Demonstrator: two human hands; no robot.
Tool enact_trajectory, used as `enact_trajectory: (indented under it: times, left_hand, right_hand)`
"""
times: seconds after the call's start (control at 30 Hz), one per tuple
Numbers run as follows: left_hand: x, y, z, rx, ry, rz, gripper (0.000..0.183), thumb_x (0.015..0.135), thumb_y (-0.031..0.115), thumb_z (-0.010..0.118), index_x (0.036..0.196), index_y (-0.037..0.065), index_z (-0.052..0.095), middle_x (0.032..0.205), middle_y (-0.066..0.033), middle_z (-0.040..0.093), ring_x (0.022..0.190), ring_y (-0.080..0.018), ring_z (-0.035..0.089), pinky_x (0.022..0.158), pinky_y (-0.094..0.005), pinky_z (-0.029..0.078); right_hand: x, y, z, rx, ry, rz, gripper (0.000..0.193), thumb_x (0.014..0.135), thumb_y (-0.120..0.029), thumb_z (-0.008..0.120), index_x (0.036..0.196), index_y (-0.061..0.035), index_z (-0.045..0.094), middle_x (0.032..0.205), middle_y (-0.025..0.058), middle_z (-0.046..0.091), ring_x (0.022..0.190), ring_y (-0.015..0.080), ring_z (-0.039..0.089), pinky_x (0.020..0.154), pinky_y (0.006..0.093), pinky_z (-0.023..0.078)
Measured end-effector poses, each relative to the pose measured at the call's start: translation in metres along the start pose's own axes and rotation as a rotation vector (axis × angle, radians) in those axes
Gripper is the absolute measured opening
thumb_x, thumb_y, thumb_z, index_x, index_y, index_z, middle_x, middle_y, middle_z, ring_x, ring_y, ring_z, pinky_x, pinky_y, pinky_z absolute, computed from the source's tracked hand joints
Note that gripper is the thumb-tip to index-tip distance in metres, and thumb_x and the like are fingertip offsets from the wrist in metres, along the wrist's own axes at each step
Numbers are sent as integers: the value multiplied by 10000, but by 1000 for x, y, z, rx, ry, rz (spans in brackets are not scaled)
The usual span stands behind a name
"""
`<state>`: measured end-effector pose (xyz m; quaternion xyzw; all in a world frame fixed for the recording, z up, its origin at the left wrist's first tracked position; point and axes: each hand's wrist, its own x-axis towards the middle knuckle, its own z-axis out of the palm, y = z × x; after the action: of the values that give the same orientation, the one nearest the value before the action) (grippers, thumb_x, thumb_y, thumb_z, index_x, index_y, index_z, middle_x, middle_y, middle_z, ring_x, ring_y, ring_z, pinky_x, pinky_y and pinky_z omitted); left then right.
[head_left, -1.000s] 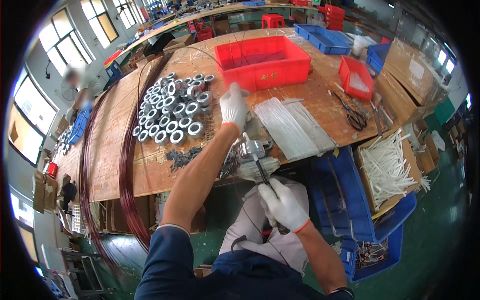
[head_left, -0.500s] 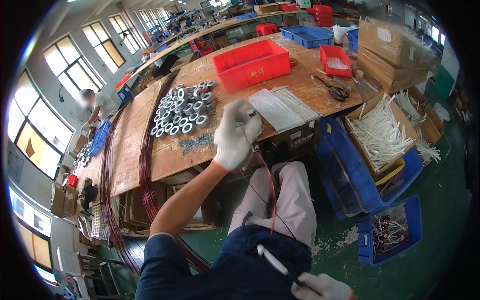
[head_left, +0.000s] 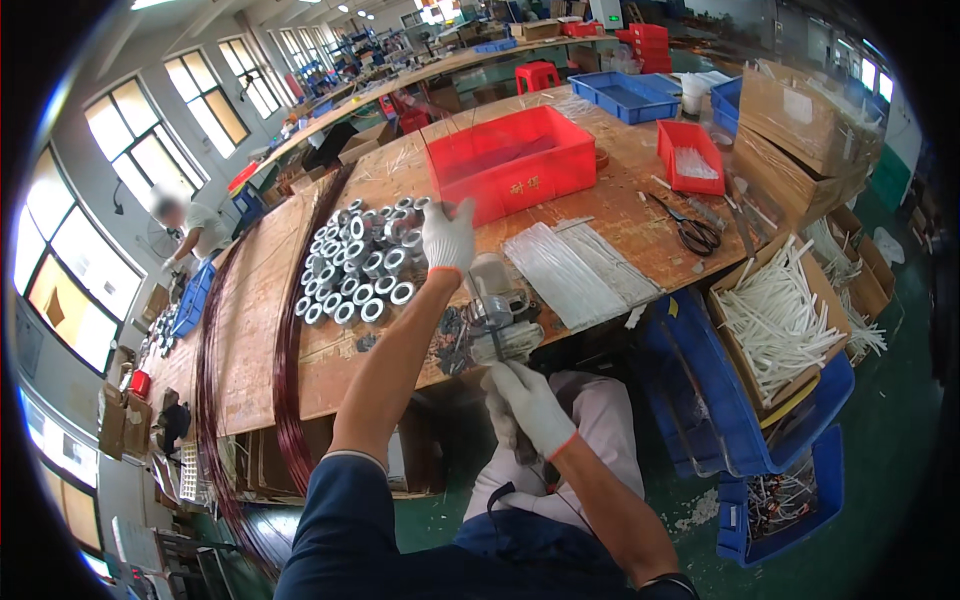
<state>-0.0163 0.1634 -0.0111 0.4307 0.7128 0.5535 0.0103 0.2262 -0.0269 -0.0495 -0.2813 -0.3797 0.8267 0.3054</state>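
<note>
My left hand [head_left: 449,238], in a white knit glove, reaches over the table beside the near-left corner of the red bin [head_left: 515,190]. Its thumb and a finger stand apart with nothing visible between them; the other fingers are hidden. To its left lies a pile of silvery-grey rings [head_left: 365,262]. At the table's front edge is a grey metal fixture [head_left: 497,322], blurred, with a dark rod across it. Just below it, my gloved right hand [head_left: 537,408] is closed over my lap. What it grips is blurred and cannot be named.
White sleeving strips [head_left: 570,265] lie right of the fixture, scissors [head_left: 695,232] beyond. Dark red wire bundles [head_left: 292,395] hang over the front edge. A box of white tubes [head_left: 775,325] and a blue crate [head_left: 790,500] stand right. Another person [head_left: 200,235] works far left.
My left hand has moved up and left, off the fixture toward the rings and red bin. My right hand has come up from low right, where it held a white-and-black stick-like tool, to the fixture.
</note>
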Motion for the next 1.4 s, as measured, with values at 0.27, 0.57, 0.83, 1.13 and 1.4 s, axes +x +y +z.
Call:
enact_trajectory:
  times: [0.27,0.57,0.83,1.13,1.4]
  left_hand:
    - [-41,-1,-20,-47,-192,41,547,1052,510,584,1124,-16,717,893,-165,736,830,-277,688,805,-420,539]
    - [-168,76,-98,83,-649,1370,111,902,166,612,870,65,646,856,-122,628,798,-365,641,726,-482,518]
    - [-56,127,-20,-106,-98,480,445,1116,375,451,1095,-25,645,956,-283,719,934,-465,715,843,-497,537]
    - [-21,-2,8,61,-110,145,434,1083,381,527,1217,-8,666,1042,-271,728,1030,-416,713,903,-461,532]
    - [-63,36,-59,92,-272,495,413,983,424,589,1148,72,730,959,-177,679,931,-397,666,901,-473,512]
  right_hand:
    - [-48,23,-13,-256,32,-114,312,1122,-345,513,1018,-60,587,655,26,526,436,145,478,388,332,371]
    - [-353,0,-80,-147,-36,392,175,1111,-233,528,1025,-111,620,643,-20,510,448,79,430,434,264,330]
    - [-176,24,-52,-78,-28,188,231,1095,-249,556,1054,-45,657,741,28,609,590,109,573,533,263,443]
    - [11,6,3,249,-129,110,292,1117,-344,532,1012,-74,569,667,-12,460,423,91,401,380,292,323]
    - [-120,30,-30,50,-63,224,254,1125,-311,507,1020,-95,589,672,-17,500,489,103,462,451,281,366]
